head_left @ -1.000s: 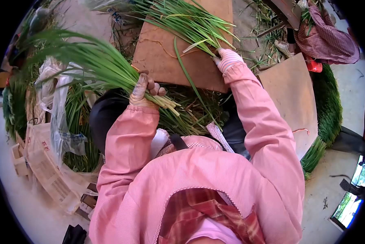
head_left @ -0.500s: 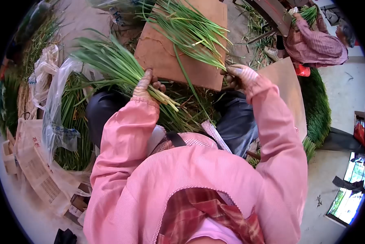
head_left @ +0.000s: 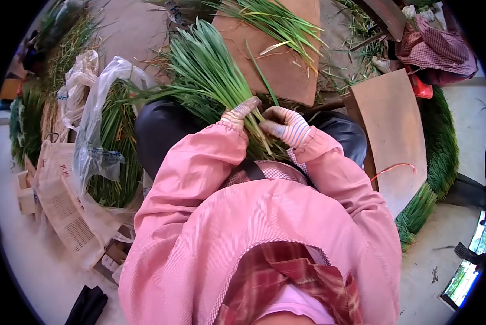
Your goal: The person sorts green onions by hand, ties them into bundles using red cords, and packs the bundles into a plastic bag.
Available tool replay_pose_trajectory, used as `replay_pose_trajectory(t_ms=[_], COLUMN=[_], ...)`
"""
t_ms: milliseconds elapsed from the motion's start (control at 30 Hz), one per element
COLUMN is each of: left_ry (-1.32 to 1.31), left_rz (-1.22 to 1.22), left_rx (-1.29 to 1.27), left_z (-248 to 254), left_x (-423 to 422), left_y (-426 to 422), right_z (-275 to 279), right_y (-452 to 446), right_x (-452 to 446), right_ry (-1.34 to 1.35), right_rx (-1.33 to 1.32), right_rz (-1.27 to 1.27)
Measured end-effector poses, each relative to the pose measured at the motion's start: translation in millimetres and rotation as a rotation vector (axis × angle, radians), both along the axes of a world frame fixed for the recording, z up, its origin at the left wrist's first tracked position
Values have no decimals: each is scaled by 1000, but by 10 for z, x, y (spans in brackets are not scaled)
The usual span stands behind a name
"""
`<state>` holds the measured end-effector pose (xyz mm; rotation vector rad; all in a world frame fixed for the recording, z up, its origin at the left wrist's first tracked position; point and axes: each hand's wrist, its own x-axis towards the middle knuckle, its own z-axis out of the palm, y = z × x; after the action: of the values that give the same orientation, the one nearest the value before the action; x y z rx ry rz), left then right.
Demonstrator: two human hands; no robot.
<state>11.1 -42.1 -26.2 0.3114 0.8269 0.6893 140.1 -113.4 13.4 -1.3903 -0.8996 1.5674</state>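
Observation:
My left hand (head_left: 242, 112), in a pale glove, is closed around the stems of a bunch of garlic chives (head_left: 213, 67). The green leaves fan up and to the left, while the pale stem ends point down toward my lap. Against those stems, from the right, my right hand (head_left: 286, 124) in a striped glove has its fingers curled and pinching at the bunch. Just ahead, more loose garlic chives (head_left: 278, 24) lie on a brown board (head_left: 291, 81). One long leaf (head_left: 262, 73) stands out beside the held bunch, over the board's near part.
At the left is a clear plastic bag (head_left: 88, 135) of greens, beside a printed sack (head_left: 67, 189). To my right stand a tan board (head_left: 392, 124) with a red tie (head_left: 397, 169) on it and stacked green bundles (head_left: 440, 141). A co-worker's checked sleeve (head_left: 438, 51) shows at upper right.
My right hand has come from the pile on the board to the stems in my left hand. The held bunch moved right and turned more upright. The view shifted slightly.

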Motion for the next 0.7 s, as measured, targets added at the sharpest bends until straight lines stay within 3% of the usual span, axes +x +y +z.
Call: replay_pose_trajectory(t_ms=[167, 267, 367, 433, 533, 567, 600, 633, 700], left_ry=[-116, -140, -14, 90, -17, 63, -179, -10, -166], left_rz=[-134, -77, -31, 32, 130, 157, 255, 264, 227], left_rx=[-29, 70, 229, 245, 443, 418, 197, 327, 442], left_z=[-92, 23, 86, 239, 271, 96, 197, 324, 505], left_x=[-38, -8, 8, 64, 84, 62, 35, -36, -169], left_y=[43, 67, 210, 282, 382, 462, 596, 679, 951], right_z=[-76, -172, -161, 25, 232, 303, 330, 234, 53], right_y=[81, 159, 249, 314, 405, 436, 456, 471, 584], right_x=[20, 83, 28, 35, 67, 146, 242, 366, 798], right_ry=[118, 236, 113, 67, 70, -146, -361, -438, -689], right_rx=[-84, -174, 132, 125, 159, 178, 191, 175, 168], right_rz=[-19, -22, -42, 0, 21, 122, 225, 259, 96])
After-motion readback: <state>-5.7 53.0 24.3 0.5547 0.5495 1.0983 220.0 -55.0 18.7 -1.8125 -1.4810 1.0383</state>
